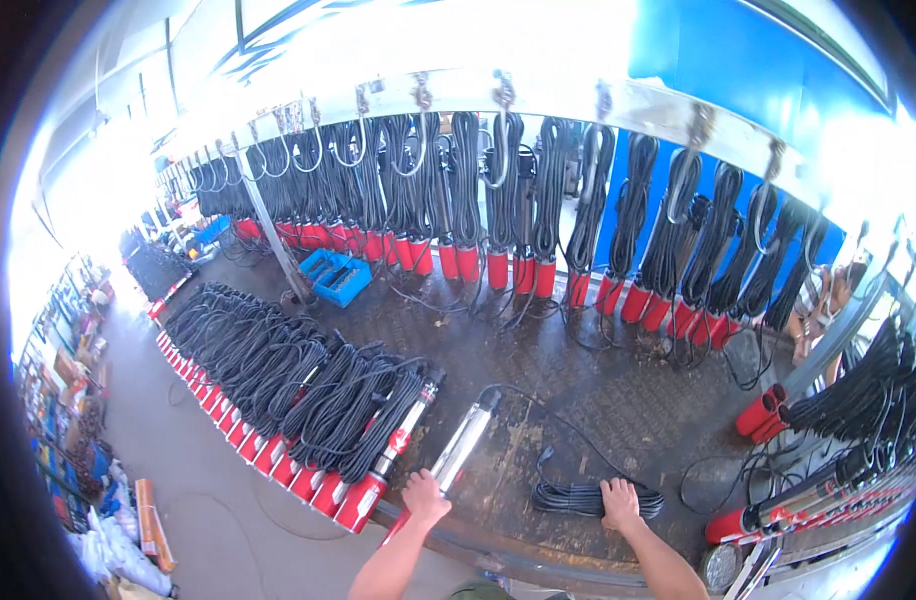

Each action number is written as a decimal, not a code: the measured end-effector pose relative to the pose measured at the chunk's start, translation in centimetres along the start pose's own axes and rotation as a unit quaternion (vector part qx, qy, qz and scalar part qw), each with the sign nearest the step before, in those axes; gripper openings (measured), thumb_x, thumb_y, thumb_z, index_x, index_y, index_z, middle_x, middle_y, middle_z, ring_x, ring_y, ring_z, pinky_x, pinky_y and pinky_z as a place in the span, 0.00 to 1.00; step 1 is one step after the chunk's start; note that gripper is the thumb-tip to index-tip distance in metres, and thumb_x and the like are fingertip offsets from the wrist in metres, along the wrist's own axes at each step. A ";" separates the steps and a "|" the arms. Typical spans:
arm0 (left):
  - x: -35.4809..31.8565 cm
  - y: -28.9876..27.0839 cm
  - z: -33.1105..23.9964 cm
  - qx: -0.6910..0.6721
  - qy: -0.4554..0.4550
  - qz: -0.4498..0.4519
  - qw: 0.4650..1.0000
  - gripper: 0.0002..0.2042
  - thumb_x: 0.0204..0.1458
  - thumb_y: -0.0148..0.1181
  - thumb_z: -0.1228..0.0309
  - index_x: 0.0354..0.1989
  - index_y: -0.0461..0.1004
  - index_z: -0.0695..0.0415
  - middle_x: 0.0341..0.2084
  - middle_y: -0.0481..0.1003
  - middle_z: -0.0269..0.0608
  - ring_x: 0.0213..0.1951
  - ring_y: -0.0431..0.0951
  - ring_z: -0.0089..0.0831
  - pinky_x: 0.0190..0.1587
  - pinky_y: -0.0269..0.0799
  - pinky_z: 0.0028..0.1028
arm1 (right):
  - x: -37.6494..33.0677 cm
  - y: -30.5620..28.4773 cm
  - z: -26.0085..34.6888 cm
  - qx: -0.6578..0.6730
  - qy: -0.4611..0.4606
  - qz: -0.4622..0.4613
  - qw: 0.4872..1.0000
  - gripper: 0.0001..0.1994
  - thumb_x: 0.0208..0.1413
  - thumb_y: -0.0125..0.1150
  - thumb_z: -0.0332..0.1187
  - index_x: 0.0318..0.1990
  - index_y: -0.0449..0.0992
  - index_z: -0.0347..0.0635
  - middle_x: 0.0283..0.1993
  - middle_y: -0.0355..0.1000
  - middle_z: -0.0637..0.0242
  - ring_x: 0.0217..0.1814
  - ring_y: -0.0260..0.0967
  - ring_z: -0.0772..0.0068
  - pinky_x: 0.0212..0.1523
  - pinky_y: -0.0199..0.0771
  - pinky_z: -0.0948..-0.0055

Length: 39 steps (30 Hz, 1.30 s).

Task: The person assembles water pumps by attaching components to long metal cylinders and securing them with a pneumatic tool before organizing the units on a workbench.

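Note:
My left hand (425, 498) is closed round the lower part of a slim silver submersible pump (464, 441), which has a red end toward me and a dark far end. The pump lies slantwise near the front edge of the workbench (498, 545). From its far end a black cable runs right to a flattened cable coil (568, 497) on the bench. My right hand (620, 503) grips this coil near its right end, the fingers over the strands. Left of the pump, similar pumps with red ends lie side by side, bundled black cables (278, 365) on top of them.
Along the back, several cable bundles (465, 180) hang from hooks on a pale rail (558, 100), with red-ended pumps below. A blue divided bin (336, 277) stands by a metal post (268, 230). At the right are more pumps (768, 515) and hanging cables (868, 390).

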<state>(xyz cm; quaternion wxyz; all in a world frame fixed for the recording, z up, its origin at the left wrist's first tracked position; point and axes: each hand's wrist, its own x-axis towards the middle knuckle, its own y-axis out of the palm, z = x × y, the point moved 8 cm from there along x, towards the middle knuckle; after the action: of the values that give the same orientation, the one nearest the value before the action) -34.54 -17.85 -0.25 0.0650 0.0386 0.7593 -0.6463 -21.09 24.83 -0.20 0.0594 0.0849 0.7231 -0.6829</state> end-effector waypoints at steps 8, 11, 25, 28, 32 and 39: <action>0.5 -3.4 2.4 -0.024 -0.010 -0.094 0.995 0.40 0.33 0.77 0.63 0.58 0.65 0.61 0.51 0.69 0.54 0.57 0.69 0.50 0.61 0.66 0.44 | 0.3 -13.7 2.2 0.222 -0.029 -0.234 0.946 0.29 0.26 0.68 0.29 0.46 0.75 0.42 0.42 0.74 0.54 0.43 0.73 0.45 0.47 0.75 0.56; -1.9 -5.2 1.7 0.053 0.088 -0.216 0.971 0.27 0.50 0.61 0.70 0.60 0.67 0.61 0.57 0.66 0.58 0.62 0.64 0.55 0.68 0.57 0.50 | 1.8 -17.5 4.3 0.518 -0.002 -0.159 0.841 0.34 0.29 0.63 0.26 0.54 0.70 0.37 0.41 0.76 0.56 0.40 0.75 0.57 0.41 0.76 0.64; -0.7 -8.8 -4.2 -0.924 -0.081 0.254 0.275 0.17 0.59 0.62 0.57 0.46 0.74 0.58 0.32 0.79 0.43 0.34 0.82 0.35 0.35 0.79 0.35 | 8.6 -30.4 27.6 0.922 -0.097 0.043 0.373 0.44 0.36 0.56 0.36 0.70 0.58 0.37 0.49 0.71 0.54 0.44 0.72 0.57 0.47 0.79 0.55; -1.8 -19.1 6.5 -0.872 -0.122 -0.013 0.473 0.22 0.54 0.55 0.76 0.57 0.69 0.73 0.23 0.76 0.39 0.19 0.74 0.26 0.22 0.72 0.26 | 11.3 -26.0 33.8 0.950 -0.089 0.120 0.275 0.40 0.41 0.57 0.38 0.68 0.62 0.36 0.48 0.72 0.56 0.44 0.73 0.57 0.49 0.78 0.55; -5.5 -24.3 11.6 -0.566 -0.120 -0.333 0.744 0.16 0.61 0.54 0.74 0.55 0.71 0.69 0.36 0.78 0.48 0.35 0.78 0.35 0.37 0.75 0.33 | 18.1 -5.9 35.3 0.627 -0.046 -0.011 0.777 0.38 0.54 0.64 0.45 0.66 0.58 0.31 0.55 0.70 0.43 0.56 0.72 0.46 0.54 0.75 0.53; -12.3 -17.2 5.1 -0.350 0.020 -0.346 0.870 0.09 0.53 0.60 0.75 0.41 0.74 0.65 0.38 0.74 0.53 0.44 0.71 0.52 0.51 0.66 0.45 | -1.7 -7.3 27.5 0.396 -0.127 -0.015 0.909 0.30 0.51 0.67 0.40 0.61 0.68 0.42 0.58 0.68 0.49 0.60 0.68 0.42 0.58 0.73 0.54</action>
<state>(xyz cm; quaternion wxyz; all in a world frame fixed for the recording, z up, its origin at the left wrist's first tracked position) -24.58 -25.38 17.55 -0.1689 -0.2392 0.9018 -0.3179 -21.74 -3.11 5.61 0.1019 0.0035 0.3804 -0.9192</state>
